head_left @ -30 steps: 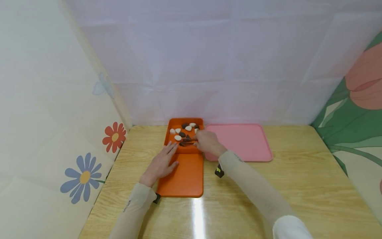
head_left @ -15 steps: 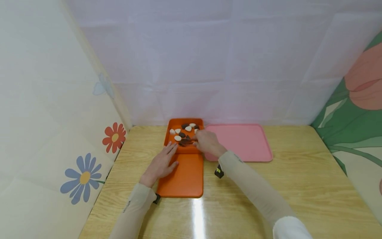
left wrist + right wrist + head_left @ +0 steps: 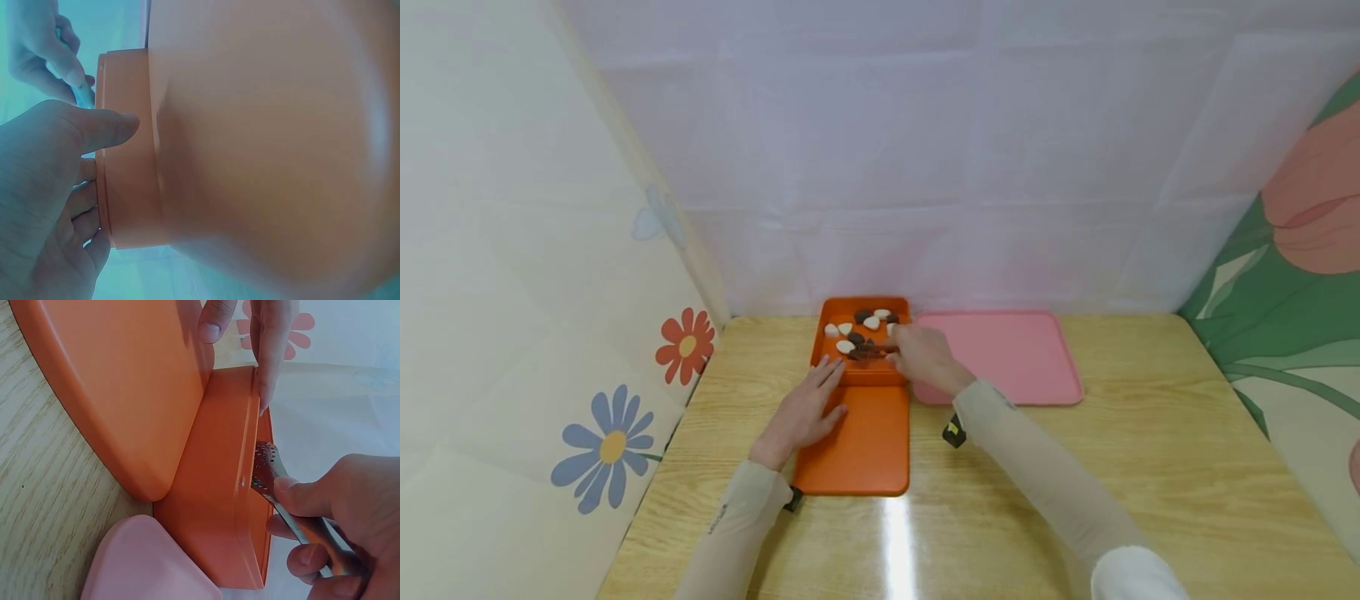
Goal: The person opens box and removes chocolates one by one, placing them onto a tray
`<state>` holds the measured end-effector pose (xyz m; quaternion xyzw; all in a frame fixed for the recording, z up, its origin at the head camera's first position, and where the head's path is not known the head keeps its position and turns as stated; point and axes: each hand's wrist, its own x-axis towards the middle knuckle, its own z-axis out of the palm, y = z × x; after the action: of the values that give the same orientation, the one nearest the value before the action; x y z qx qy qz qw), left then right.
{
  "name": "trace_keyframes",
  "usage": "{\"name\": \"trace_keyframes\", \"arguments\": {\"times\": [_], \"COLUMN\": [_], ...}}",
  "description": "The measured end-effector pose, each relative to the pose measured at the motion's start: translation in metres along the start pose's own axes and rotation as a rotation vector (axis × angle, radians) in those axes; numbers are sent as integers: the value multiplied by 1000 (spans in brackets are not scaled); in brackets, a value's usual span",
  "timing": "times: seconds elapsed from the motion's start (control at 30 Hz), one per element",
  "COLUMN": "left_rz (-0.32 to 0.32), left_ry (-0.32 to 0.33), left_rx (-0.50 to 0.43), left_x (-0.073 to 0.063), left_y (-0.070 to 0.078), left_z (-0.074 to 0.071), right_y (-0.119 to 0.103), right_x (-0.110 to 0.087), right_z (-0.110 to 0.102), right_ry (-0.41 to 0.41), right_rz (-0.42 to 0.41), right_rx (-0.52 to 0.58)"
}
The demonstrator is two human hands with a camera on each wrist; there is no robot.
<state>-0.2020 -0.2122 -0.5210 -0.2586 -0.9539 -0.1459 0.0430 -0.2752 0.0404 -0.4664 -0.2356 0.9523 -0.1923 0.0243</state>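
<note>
In the right wrist view, my right hand [image 3: 925,360] grips metal tongs [image 3: 294,520] with perforated ends. The ends dip past the near rim into a deep orange box [image 3: 872,377]. Inside it lie several white pebble-like pieces [image 3: 846,347] and several dark ones [image 3: 856,338]. In the head view the tong ends are among dark pieces near the box's front; whether they pinch one, I cannot tell. My left hand [image 3: 797,419] rests on the box's near left corner, fingers extended over the rim and thumb along the front wall.
A flat orange tray [image 3: 857,442] lies against the box's near side, partly under my left hand. To the right, a shallow pink tray [image 3: 1000,358] lies close beside the box. A pale cloth wall [image 3: 865,208] rises right behind the box on the wooden table [image 3: 1120,450].
The tong ends, spread apart a second ago, now look closer together among the dark pieces. My left hand has stayed at the box corner.
</note>
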Motion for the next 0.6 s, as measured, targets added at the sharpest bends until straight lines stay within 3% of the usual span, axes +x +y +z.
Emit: {"name": "trace_keyframes", "arguments": {"times": [0.4,0.6], "left_rz": [-1,-4], "left_ry": [4,1], "left_rx": [6,4], "left_x": [-1,-1], "left_y": [0,0], "left_z": [1,1], "right_y": [4,5], "right_x": [-4,-9], "right_z": [-5,-12], "right_ry": [82,82], "right_rz": [-35,-40], "right_rx": [-64,-27]}}
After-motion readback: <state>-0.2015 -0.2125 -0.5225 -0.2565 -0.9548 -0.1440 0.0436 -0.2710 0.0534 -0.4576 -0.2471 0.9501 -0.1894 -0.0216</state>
